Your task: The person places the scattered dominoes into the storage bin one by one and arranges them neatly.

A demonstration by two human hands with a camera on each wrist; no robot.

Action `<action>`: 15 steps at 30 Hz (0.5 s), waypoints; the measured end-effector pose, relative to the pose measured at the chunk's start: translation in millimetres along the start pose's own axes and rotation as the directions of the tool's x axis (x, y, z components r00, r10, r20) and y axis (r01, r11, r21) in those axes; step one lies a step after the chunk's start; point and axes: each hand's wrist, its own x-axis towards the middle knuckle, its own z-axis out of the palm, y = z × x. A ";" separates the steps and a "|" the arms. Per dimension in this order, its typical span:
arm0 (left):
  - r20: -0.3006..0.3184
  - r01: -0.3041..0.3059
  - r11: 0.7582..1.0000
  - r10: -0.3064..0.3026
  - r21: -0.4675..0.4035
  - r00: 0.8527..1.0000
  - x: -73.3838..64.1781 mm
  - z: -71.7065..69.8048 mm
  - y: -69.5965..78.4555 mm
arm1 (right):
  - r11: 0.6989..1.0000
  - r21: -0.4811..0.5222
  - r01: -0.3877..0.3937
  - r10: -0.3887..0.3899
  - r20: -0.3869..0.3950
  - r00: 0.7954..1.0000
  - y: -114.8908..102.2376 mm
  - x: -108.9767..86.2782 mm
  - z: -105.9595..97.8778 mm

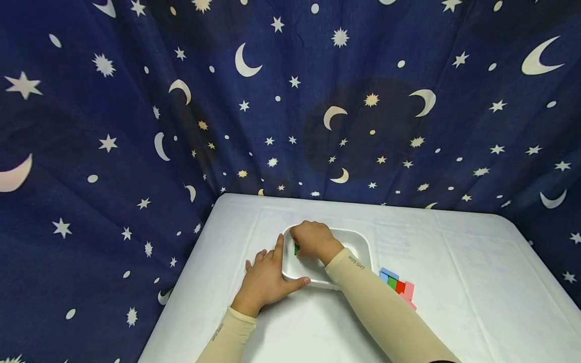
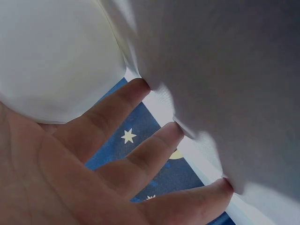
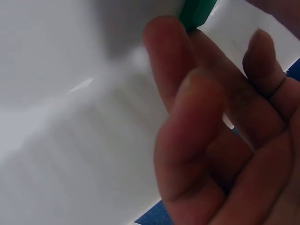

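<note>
A white tray [image 1: 351, 244] with rounded corners stands on the table in the head view. Inside its left part, my right hand [image 1: 314, 239] reaches down and pinches a green block [image 1: 296, 249], mostly covered by the fingers. Only an end of that green block [image 3: 198, 11] shows at the top of the right wrist view, by the fingertips. My left hand [image 1: 267, 282] lies spread along the tray's left side, its thumb on the near rim. In the left wrist view, three fingertips [image 2: 140, 84] press on the white cloth beside the tray [image 2: 56, 56].
Right of the tray, partly behind my right forearm, lies a cluster of small blocks: blue [image 1: 389, 274], green [image 1: 392, 283], red [image 1: 400, 287] and pink [image 1: 409, 291]. White cloth covers the table [image 1: 472, 272]. A dark blue curtain [image 1: 299, 116] with moons and stars hangs behind and at the left.
</note>
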 end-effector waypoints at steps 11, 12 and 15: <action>0.025 0.007 1.000 -0.007 0.010 1.000 -0.6 1.8 1.6 | 0.994 0.109 -0.009 -0.001 0.092 0.996 2.8 -8.8 -15.7; 0.026 0.008 1.000 -0.009 0.013 1.000 -0.5 1.6 1.7 | 0.993 0.119 -0.007 -0.005 0.099 0.995 3.6 -10.1 -18.3; 0.026 0.010 1.000 -0.010 0.020 1.000 -0.2 1.0 0.9 | 0.992 0.128 0.009 -0.022 0.103 0.994 5.8 -15.0 -26.4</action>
